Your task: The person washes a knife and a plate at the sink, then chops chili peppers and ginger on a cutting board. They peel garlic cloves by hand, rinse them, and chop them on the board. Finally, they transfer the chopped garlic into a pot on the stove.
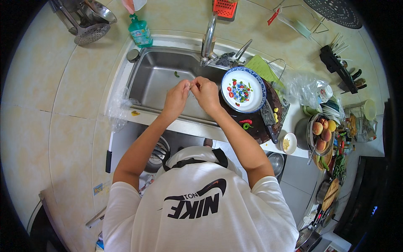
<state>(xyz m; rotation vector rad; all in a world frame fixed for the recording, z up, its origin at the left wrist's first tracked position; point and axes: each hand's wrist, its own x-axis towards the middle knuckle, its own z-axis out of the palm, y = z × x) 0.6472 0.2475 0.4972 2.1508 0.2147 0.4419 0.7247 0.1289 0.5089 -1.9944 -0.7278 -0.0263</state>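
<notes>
Over the stainless steel sink (pixel 154 82), my left hand (pixel 177 98) and my right hand (pixel 206 94) meet fingertip to fingertip. Both pinch a small pale piece (pixel 189 84), mostly hidden by the fingers; it looks like a garlic clove. A green scrap (pixel 176 74) lies in the sink beyond my left hand. Right of my right hand, a blue-rimmed white dish (pixel 225 82) holds cut red and green peppers. It rests partly on a dark round chopping board (pixel 256 132). A red chili (pixel 245 121), a green chili piece (pixel 247 126), a kitchen knife (pixel 269 121) and yellow pieces (pixel 276 117) lie there too.
The faucet (pixel 209 37) rises behind the sink, near a green pump bottle (pixel 140 33). Crumpled clear plastic (pixel 118 110) lies at the sink's left edge. To the right stand a small bowl (pixel 292 140) with chopped pale bits and a bowl of peaches (pixel 326 134).
</notes>
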